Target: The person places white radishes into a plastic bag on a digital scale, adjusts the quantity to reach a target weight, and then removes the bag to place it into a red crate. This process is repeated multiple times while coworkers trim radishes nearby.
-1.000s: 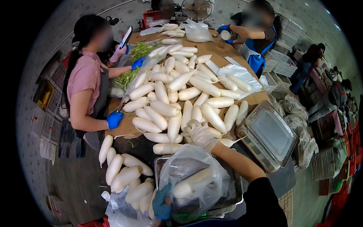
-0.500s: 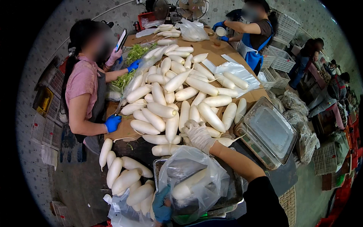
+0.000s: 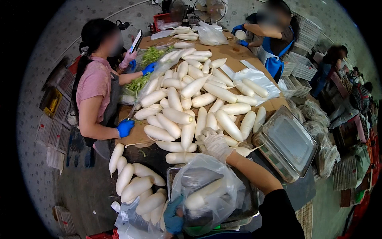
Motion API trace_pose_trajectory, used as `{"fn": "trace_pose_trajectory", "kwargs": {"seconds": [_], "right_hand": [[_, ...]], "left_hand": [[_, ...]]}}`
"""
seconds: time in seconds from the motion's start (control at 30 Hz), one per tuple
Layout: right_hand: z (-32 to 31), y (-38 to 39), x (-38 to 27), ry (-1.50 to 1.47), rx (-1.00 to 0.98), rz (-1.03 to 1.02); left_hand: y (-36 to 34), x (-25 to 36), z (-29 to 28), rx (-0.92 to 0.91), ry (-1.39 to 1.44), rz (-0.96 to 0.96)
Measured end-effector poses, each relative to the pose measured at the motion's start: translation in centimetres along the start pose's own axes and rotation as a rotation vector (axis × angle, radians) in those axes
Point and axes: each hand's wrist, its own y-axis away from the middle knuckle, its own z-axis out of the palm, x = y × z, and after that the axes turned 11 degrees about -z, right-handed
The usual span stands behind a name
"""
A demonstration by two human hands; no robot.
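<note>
The left hand (image 3: 174, 217) seems pinched on the near-left edge of the clear bag (image 3: 234, 179), thin crinkled film around a smooth white radish (image 3: 203, 196). Beyond the bag, the right hand (image 3: 216, 144) touches the tapered radish pile (image 3: 175, 115); finger closure I cannot tell. Picking seems in hand; lifting would want a full wrap.

a clear bag (image 3: 225, 175) holds a white radish (image 3: 200, 198).

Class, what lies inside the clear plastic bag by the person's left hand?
At least one white radish shows inside the clear plastic bag. Cloudy folds blur its upper right end; anything beneath it is covered.
</note>
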Motion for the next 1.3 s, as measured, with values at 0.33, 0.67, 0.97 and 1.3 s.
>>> {"fn": "trace_pose_trajectory", "kwargs": {"seconds": [0.33, 0.67, 0.97, 1.3], "right_hand": [[-3.4, -1.4, 2.4, 0.067, -0.209, -0.076], [-0.4, -1.4, 17.2, 0.133, 0.107, 0.295], [0.1, -3.8, 15.6, 0.598, -0.335, 0.269], [2.8, -3.2, 19.2, 0.548, -0.29, 0.256]], "left_hand": [[0.0, 0.9, 0.5, 0.052, -0.042, 0.02], [0.7, -0.2, -0.2, 0.033, -0.045, 0.008], [0.9, -1.5, -0.6, 0.049, -0.038, 0.025], [0.5, -2.8, -0.7, 0.041, -0.076, 0.025]]}}
